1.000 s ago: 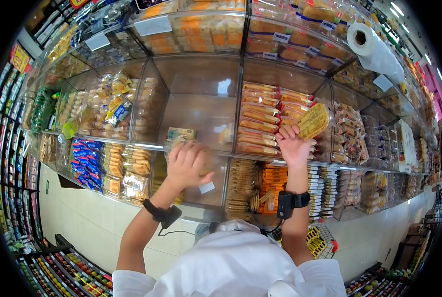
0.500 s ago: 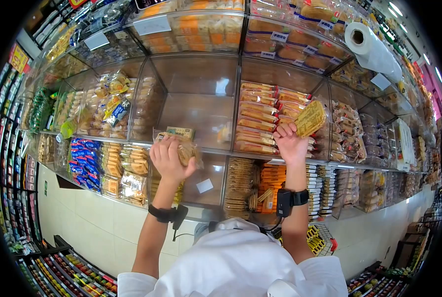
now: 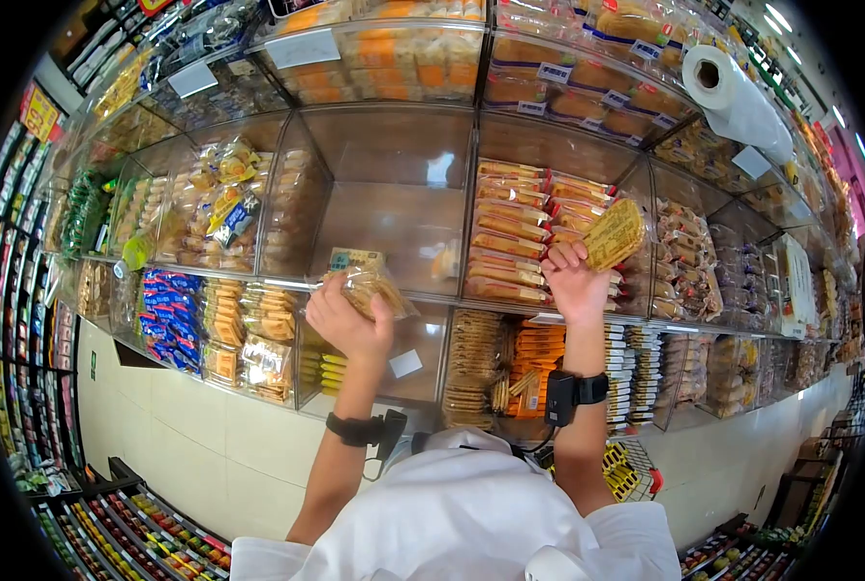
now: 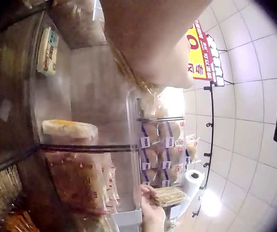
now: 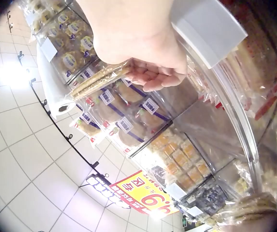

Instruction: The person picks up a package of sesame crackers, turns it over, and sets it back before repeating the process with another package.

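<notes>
In the head view my left hand (image 3: 350,318) holds a clear-wrapped packet of crackers (image 3: 376,290) over the front edge of a mostly bare clear bin (image 3: 384,203). Just behind that packet lies a small cream packet with a green label (image 3: 357,258), partly covered by it. My right hand (image 3: 578,283) grips a flat golden packet of crackers (image 3: 615,235) by its lower end, above the bin of red-and-yellow wrapped snacks (image 3: 505,218). From the right wrist, the packet's thin edge shows beyond the curled fingers (image 5: 150,79). The left wrist view mostly shows forearm and hand.
Clear dividers separate the bins. Blue packets (image 3: 169,315) fill a lower left bin, and orange packets (image 3: 536,353) a lower right one. A roll of plastic bags (image 3: 728,92) stands at the upper right. A wire shopping cart (image 3: 631,470) is beside me on the right.
My left hand shifted left, then turned over with its packet, which now shows more fully past the thumb. The right hand and its golden packet stay nearly still.
</notes>
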Demonstrator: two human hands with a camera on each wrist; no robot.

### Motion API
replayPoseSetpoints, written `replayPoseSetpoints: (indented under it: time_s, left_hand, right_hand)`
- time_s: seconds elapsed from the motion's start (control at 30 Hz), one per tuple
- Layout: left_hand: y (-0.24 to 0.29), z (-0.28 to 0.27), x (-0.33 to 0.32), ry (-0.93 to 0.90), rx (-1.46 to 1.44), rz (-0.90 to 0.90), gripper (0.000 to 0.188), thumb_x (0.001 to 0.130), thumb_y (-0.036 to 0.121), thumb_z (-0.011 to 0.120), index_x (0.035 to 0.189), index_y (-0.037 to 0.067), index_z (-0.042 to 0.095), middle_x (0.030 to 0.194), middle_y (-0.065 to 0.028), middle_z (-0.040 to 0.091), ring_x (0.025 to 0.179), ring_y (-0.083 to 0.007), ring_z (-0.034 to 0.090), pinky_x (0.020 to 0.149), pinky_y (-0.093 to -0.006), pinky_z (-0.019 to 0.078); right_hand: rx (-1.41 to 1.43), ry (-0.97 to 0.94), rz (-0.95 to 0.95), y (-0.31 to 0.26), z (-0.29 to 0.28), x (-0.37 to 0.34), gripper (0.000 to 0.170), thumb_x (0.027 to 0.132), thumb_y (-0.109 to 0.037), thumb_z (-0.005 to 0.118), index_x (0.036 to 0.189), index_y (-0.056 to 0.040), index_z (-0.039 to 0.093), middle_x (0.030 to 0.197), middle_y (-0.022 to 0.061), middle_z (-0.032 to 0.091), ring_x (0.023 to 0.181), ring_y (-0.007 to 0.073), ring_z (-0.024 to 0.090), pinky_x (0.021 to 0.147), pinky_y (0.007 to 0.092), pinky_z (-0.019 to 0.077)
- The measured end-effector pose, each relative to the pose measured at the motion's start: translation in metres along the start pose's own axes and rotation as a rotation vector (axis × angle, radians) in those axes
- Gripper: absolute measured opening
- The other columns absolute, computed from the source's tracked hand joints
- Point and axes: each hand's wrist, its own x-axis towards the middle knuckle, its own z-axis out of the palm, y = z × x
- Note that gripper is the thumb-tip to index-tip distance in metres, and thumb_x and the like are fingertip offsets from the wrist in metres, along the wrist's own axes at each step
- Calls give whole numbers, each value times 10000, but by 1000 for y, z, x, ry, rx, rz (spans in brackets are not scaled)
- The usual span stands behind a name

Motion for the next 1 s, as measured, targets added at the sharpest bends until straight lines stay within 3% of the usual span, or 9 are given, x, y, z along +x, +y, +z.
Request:
replayPoseSetpoints:
  time_s: [0.13, 0.23, 0.33, 0.47, 1.0]
  left_hand:
    - [7, -1, 1, -26, 44, -118, 461, 739, 357, 527, 1031, 2, 496, 931, -170, 492, 873, -343, 444, 774, -431, 327]
    - [14, 1, 4, 22, 77, -124, 402, 808, 342, 476, 1000, -11, 497, 885, -182, 484, 849, -355, 451, 745, -424, 327]
    - [16, 0, 1, -7, 56, -69, 417, 797, 345, 486, 1010, -13, 496, 911, -179, 496, 857, -348, 454, 760, -426, 325]
    - [15, -2, -5, -108, 22, 148, 478, 768, 392, 499, 1018, -15, 504, 983, -167, 519, 888, -325, 464, 805, -421, 324]
    - [3, -13, 18, -370, -103, 736, 513, 710, 492, 526, 923, 27, 559, 967, -123, 568, 941, -285, 534, 885, -452, 352]
  right_hand:
    - [-16, 11, -8, 1, -2, 1, 315, 865, -391, 453, 718, -117, 401, 673, -4, 340, 665, 145, 316, 668, 280, 300]
    - [-21, 4, -13, 0, -2, 1, 312, 865, -390, 456, 724, -117, 406, 675, -5, 342, 668, 146, 320, 671, 280, 303]
    - [-30, 12, -17, 0, -1, 1, 311, 865, -390, 461, 727, -116, 407, 677, -5, 344, 670, 147, 321, 676, 282, 305]
    - [-16, -7, -20, 1, -3, 0, 313, 865, -390, 466, 728, -114, 408, 678, -3, 345, 674, 149, 322, 682, 288, 307]
    - [3, 10, -10, 0, -2, 0, 288, 858, -358, 473, 728, -108, 409, 677, 3, 334, 666, 152, 311, 675, 291, 307]
